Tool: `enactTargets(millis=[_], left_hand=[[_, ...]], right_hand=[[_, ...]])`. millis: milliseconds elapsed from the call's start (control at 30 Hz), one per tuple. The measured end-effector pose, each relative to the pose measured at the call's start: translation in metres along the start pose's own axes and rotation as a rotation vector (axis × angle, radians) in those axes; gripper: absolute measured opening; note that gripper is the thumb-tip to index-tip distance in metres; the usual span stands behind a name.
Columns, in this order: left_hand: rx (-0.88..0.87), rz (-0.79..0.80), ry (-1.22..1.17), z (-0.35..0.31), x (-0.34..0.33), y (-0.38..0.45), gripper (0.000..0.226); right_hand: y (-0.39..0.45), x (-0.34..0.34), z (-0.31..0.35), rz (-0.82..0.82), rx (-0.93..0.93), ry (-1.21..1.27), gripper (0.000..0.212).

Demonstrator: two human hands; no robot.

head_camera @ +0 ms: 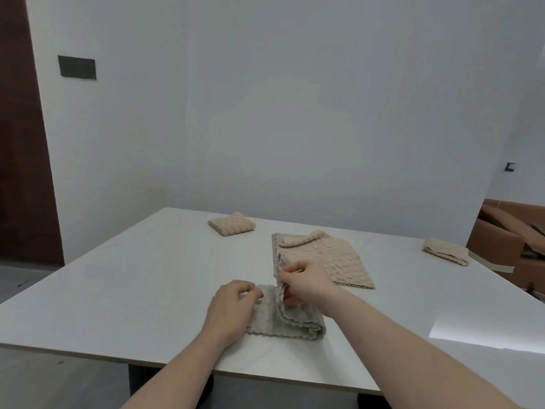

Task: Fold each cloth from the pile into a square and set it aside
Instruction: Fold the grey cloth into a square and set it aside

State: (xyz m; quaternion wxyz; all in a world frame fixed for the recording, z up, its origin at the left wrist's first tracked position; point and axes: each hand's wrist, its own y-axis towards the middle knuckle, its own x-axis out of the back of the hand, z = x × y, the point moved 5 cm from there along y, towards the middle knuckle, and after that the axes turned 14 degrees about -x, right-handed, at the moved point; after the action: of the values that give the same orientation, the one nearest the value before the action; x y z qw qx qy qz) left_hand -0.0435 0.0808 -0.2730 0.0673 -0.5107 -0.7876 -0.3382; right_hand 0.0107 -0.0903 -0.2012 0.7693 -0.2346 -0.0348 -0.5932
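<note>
Left of centre, low in the frame, your left hand [233, 308] presses down on the grey cloth [287, 324], fingers curled together over its left edge, pinning it to the white table [132, 290]. Just right of that, your right hand [306, 280] is pinched shut on the cloth's raised layers, lifting an edge. The cloth lies in several layers near the table's front edge, so you appear to be partway through its last fold. Next you will likely need to lay that edge flat, square the corners, then move the cloth aside. Further up, a folded beige square [232, 224] sits left of centre; the remaining pile [321, 258] lies at centre; another folded beige piece [445, 250] rests at the right.
</note>
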Motion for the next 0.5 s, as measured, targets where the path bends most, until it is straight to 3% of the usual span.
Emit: enactTargets(millis=[233, 333, 433, 500], left_hand=[[-0.017, 0.026, 0.012, -0.005, 0.002, 0.001, 0.045], [-0.028, 0.024, 0.083, -0.001, 0.000, 0.002, 0.039], [-0.044, 0.033, 0.144, 0.000, -0.001, 0.003, 0.033], [-0.054, 0.027, 0.154, 0.003, -0.001, 0.004, 0.033]], right_hand=[[0.006, -0.026, -0.019, 0.121, -0.080, -0.032, 0.022], [0.000, -0.022, -0.019, 0.133, -0.018, 0.060, 0.022], [-0.007, 0.003, -0.015, -0.070, 0.204, 0.103, 0.034], [-0.009, 0.023, -0.018, -0.284, 0.362, -0.062, 0.033]])
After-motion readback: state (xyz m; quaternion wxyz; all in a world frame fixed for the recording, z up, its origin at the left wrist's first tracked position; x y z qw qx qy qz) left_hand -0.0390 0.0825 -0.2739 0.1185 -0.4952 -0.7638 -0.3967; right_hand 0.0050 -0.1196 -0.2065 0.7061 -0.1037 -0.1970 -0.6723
